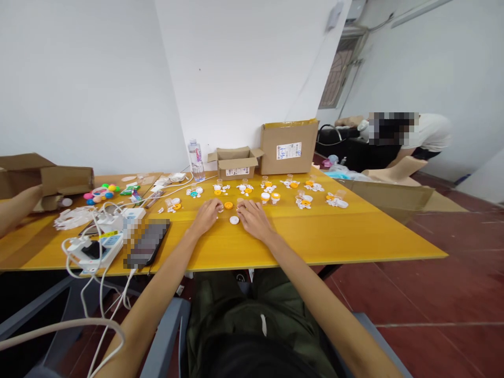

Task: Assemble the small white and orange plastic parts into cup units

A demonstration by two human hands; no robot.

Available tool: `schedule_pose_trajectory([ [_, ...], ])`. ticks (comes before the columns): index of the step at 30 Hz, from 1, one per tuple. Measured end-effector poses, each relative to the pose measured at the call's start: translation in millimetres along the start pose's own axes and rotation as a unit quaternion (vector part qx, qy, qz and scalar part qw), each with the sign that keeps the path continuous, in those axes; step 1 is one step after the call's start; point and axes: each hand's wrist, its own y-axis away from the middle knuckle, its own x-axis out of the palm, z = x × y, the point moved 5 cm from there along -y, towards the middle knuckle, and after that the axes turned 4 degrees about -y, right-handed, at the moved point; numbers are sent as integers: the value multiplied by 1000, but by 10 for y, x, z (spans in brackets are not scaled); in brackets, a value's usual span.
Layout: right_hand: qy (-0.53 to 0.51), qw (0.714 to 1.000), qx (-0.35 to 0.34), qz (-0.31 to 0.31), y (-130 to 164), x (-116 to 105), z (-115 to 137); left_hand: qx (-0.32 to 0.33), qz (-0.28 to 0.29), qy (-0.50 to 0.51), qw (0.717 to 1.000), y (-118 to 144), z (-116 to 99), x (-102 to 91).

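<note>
Resting both hands flat-ish on the yellow surface [354,231] right now, palms down, fingers loosely spread and not clamped on anything we can see. Left hand [206,215] is at about 10 o'clock from the little white cap [234,220]; right hand [254,219] sits at roughly 3 o'clock from it. The cap lies loose on the surface in the gap between the two hands, just beside the right fingertips but apart from them, as far as we can tell. An orange cap [228,205] sits at 12 o'clock from the white one, just past the left fingertips, and something small seems tucked near the right fingertips, too blurry to call.

Our read: we're in the middle of putting small cap pieces together, between pickups, with the next bits lined up right in front. The next move probably calls for a fine pinch on that white cap, fingertips only, since it's low and flat and easy to slide away.

Farther out at 12 o'clock there's a row of orange-and-white pieces [271,195], then an open carton [235,163], a bigger closed box [289,146] and a water bottle [196,159]. At 9 o'clock: a power strip [98,247], a dark phone [149,242], colourful toys [100,193].
</note>
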Motion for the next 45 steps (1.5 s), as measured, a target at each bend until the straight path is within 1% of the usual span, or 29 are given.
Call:
schedule_pose_trajectory([
  [4,-2,1000,-4,-1,1,-28,36,10,13,10,1000,4,-36,5],
  [12,-6,1000,-5,21,10,-38,90,48,41,37,997,5,-76,40],
  [17,-9,999,-10,38,11,-37,117,49,51,62,996,0,-86,59],
  [21,-19,997,-9,69,10,-27,120,48,45,93,994,2,-94,64],
  [25,-41,995,-12,85,15,-20,120,45,44,125,990,3,-101,79],
  [33,-84,993,-27,83,21,1,109,37,66,161,984,-13,-117,105],
  [45,-113,991,-37,62,29,14,84,73,78,124,987,-21,-105,142],
])
